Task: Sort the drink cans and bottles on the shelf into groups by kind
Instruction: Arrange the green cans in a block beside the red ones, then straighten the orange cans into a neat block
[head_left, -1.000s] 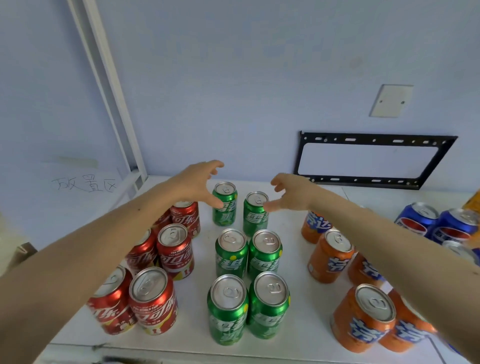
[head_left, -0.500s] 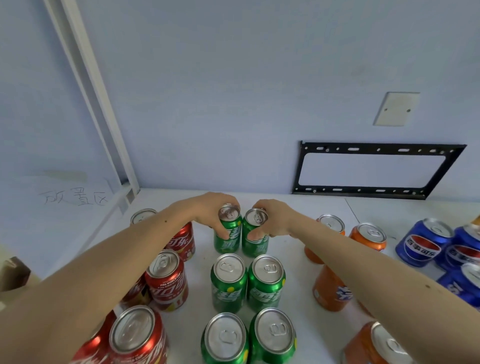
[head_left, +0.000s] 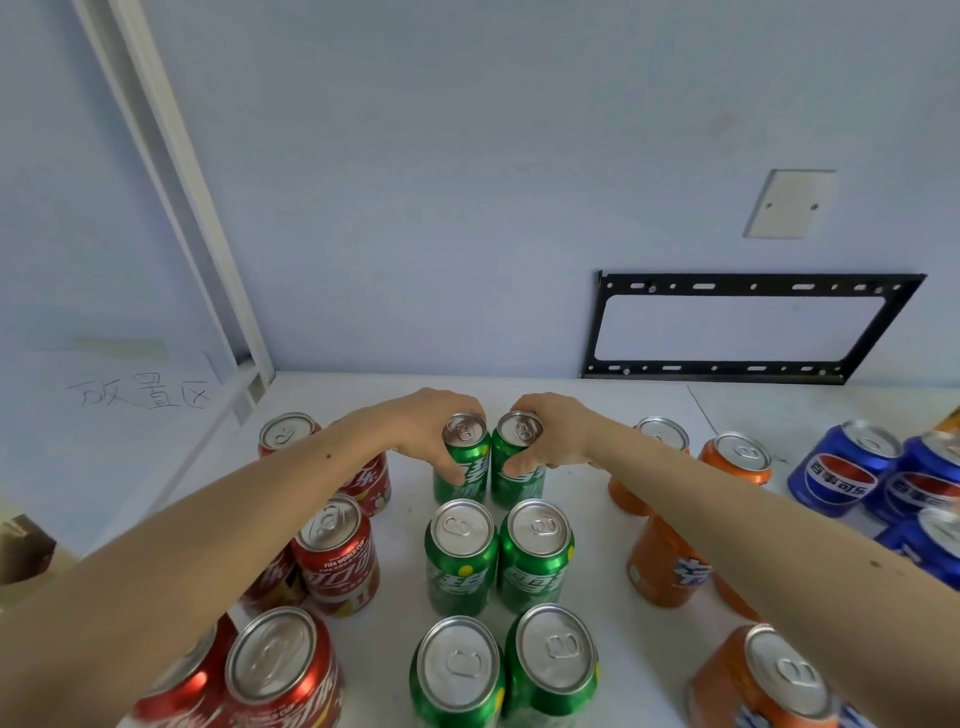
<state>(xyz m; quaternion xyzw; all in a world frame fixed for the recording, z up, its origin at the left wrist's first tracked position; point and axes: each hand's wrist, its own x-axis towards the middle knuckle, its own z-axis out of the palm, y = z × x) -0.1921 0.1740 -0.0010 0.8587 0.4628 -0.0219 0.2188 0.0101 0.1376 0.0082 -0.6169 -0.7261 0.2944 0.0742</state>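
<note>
Left hand (head_left: 426, 436) and right hand (head_left: 558, 434) each grip 1 back-row green can (head_left: 465, 460) (head_left: 519, 460): keep both upright, butt them together, square toward the shelf's (head_left: 587, 410) back edge.

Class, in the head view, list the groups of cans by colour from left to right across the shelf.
Red cola cans → green lemon-lime cans → orange soda cans → blue cola cans.

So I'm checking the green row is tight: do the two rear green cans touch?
Touching: in the head view the left rear green can and right rear green can show no gap.
</note>
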